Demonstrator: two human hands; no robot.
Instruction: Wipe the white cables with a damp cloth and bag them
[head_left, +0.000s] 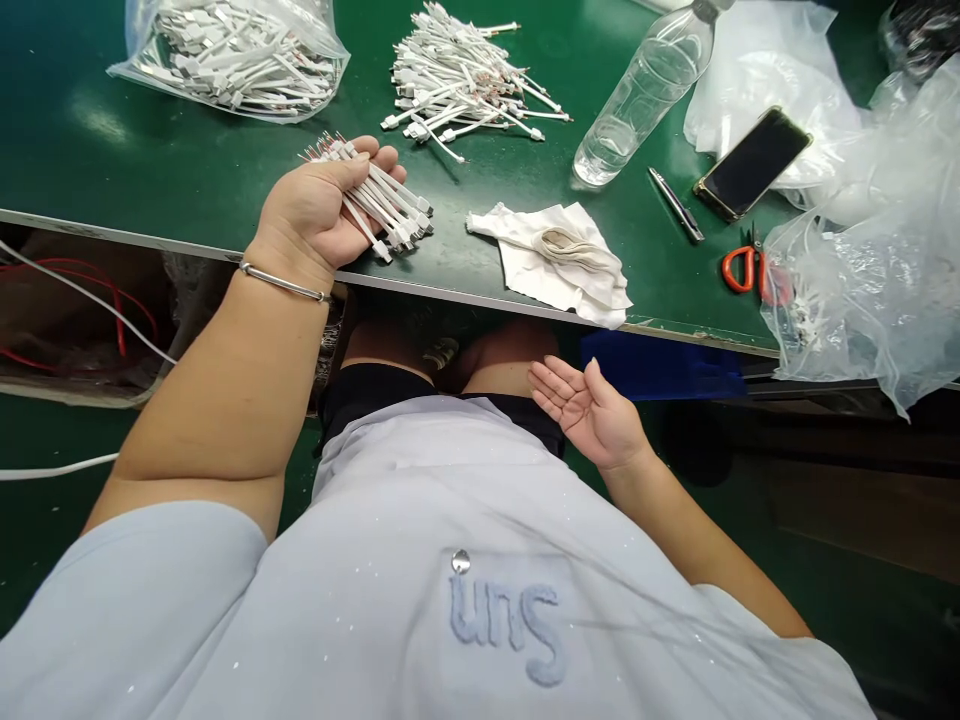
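Note:
A bundle of short white cables (pixel 386 205) lies across my left hand (pixel 322 200), held under the thumb just above the table's front edge. Their plug ends point right and toward me; reddish wire ends stick out past the thumb. My right hand (pixel 589 415) is below the table edge, palm up, fingers stretched out and nothing in it. Beyond the left hand lies a loose pile of similar white cables (pixel 465 80). A clear plastic bag (pixel 240 60) full of such cables sits at the back left.
On the green table (pixel 187 185) are a folded white cloth (pixel 559 260), a clear bottle (pixel 645 95), a pen (pixel 675 205), a phone (pixel 754 162) and orange-handled scissors (pixel 741 268). Crumpled plastic bags (pixel 877 250) cover the right side, overhanging the edge.

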